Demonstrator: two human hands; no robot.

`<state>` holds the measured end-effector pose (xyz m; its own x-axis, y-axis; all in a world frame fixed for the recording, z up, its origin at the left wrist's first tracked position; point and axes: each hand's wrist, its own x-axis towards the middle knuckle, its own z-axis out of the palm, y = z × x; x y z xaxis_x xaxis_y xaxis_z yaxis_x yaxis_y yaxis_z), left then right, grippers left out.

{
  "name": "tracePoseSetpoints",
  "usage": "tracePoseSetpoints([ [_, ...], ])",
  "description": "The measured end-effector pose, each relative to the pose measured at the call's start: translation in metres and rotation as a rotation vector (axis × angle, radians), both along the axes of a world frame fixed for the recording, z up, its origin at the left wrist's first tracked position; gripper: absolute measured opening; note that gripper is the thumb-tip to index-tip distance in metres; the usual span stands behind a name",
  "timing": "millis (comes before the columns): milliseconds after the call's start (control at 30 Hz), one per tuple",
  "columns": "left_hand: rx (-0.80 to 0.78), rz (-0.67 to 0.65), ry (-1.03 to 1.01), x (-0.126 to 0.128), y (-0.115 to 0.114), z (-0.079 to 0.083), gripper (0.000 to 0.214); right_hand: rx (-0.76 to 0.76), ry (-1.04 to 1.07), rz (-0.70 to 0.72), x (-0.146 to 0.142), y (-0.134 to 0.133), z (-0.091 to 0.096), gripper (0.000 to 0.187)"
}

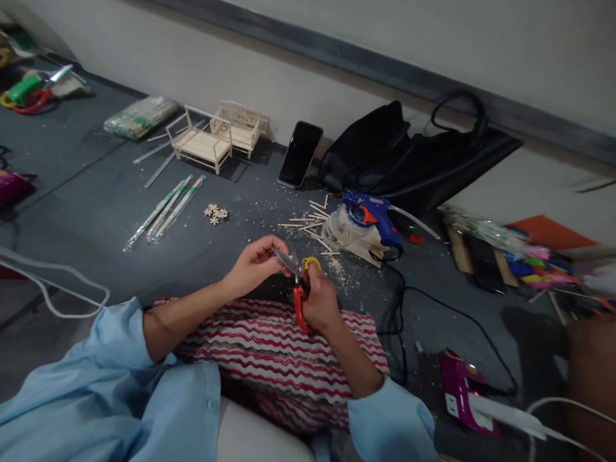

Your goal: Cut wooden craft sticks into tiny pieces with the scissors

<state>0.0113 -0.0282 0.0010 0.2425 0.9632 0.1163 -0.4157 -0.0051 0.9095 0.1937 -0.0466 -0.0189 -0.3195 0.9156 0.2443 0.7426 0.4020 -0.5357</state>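
My right hand (320, 301) is closed round the red and yellow handles of a pair of scissors (299, 282), whose blades point up and left. My left hand (253, 263) pinches something thin at the blades, too small to make out. Both hands hover over a red and white striped cloth (269, 353) on my lap. Just beyond them lie loose wooden sticks (308, 224) and sawdust on the dark surface (96, 212).
A blue glue gun (373, 215) rests on a wood piece, its cord running right. Behind are a phone (299, 154), a black bag (409, 154), two small stick-built benches (216, 138), wrapped sticks (166, 208), wooden flower shapes (215, 213) and a purple power strip (462, 391).
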Motion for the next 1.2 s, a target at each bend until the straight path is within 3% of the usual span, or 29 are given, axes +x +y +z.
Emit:
tracePoseSetpoints([
  [300,0.249,0.07,0.333,-0.007,-0.001,-0.002,0.029,-0.044,-0.016,0.009,0.002,0.001,0.004,0.027],
  [533,0.383,0.116,0.402,-0.005,0.0,-0.007,0.031,-0.054,-0.01,0.029,0.001,0.0,0.003,0.032],
  [867,0.381,0.05,0.371,-0.006,-0.001,-0.008,0.032,-0.048,0.017,0.079,0.002,0.0,0.004,0.032],
  [1200,0.164,-0.022,0.255,-0.003,-0.002,-0.014,0.034,0.039,-0.049,0.055,0.002,0.002,0.003,0.025],
])
